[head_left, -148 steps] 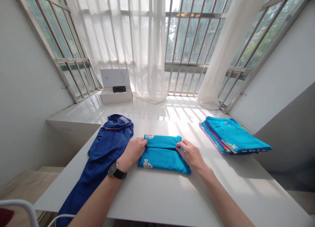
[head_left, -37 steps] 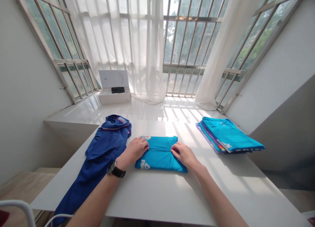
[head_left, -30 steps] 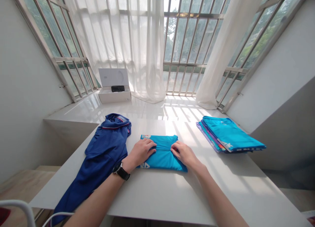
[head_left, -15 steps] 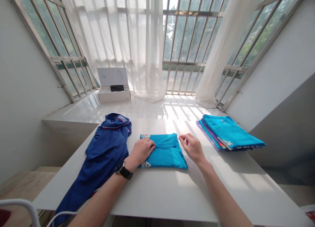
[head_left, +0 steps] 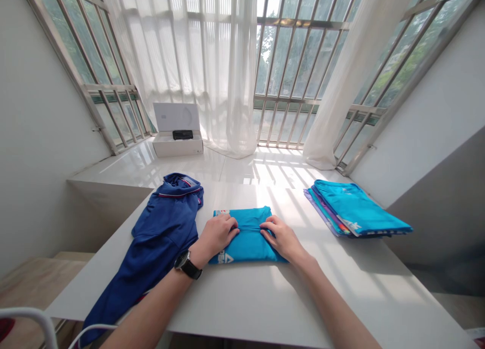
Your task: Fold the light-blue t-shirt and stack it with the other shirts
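Observation:
In front of me a bright blue folded shirt [head_left: 248, 248] lies on the white table, with white print along its left side and a crease running across its middle. My left hand [head_left: 219, 233], a black-strapped watch [head_left: 188, 264] on its wrist, rests on the left part of the shirt, its thumb and fingers curled together at the crease. From the other side my right hand [head_left: 281, 238] bends over the right end, thumb and fingertips closed on the cloth at that crease. The fingertips of both hands partly hide the fold.
A dark blue garment with a striped collar [head_left: 164, 228] is spread at the left, its lower end over the table edge. At the right sits a stack of folded clothes [head_left: 358, 207]. An opened white box [head_left: 178, 146] stands on the ledge before curtains [head_left: 242, 86] and barred windows.
My right hand has moved left from beside the shirt onto its right end, fingertips now at the crease. My left hand stays on the shirt's left part. The view has shifted slightly.

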The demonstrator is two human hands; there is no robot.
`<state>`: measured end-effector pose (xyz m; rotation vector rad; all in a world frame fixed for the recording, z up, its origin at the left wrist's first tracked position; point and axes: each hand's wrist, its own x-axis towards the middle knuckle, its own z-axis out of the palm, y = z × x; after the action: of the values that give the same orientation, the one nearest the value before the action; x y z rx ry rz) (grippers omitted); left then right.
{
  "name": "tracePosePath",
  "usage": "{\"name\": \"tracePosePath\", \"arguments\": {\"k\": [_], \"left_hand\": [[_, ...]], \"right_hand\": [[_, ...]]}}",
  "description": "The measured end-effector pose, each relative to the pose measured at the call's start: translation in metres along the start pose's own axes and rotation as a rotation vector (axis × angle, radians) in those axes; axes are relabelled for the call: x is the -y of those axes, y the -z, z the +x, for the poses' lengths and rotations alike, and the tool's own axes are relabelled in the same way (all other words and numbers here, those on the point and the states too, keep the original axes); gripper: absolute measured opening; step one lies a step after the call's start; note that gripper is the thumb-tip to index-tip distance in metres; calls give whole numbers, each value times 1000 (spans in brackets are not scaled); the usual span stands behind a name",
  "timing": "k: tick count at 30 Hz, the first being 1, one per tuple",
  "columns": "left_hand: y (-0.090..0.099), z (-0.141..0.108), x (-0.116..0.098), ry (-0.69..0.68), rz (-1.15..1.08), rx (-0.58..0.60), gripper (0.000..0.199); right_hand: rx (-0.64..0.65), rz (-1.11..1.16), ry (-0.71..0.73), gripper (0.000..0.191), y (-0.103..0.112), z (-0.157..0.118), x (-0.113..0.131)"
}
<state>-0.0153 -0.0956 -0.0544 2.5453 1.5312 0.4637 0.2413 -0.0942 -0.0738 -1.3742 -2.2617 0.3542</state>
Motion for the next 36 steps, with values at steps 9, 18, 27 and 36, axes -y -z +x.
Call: {"name": "tracePosePath", "arguments": {"k": [9, 18, 27, 36], "left_hand": [[1, 3, -4, 14, 79, 26, 18], [6, 2, -1, 2, -34, 93, 19], [16, -9, -18, -152, -142, 210, 16], [9, -8, -14, -193, -174, 72, 3]], "right_hand": [[-34, -33, -44, 26, 1, 4, 2], [-10, -84, 3, 25, 4, 6, 2], [-66, -90, -17, 30, 5, 4, 3], [-47, -101, -39, 33, 4, 2, 4]]}}
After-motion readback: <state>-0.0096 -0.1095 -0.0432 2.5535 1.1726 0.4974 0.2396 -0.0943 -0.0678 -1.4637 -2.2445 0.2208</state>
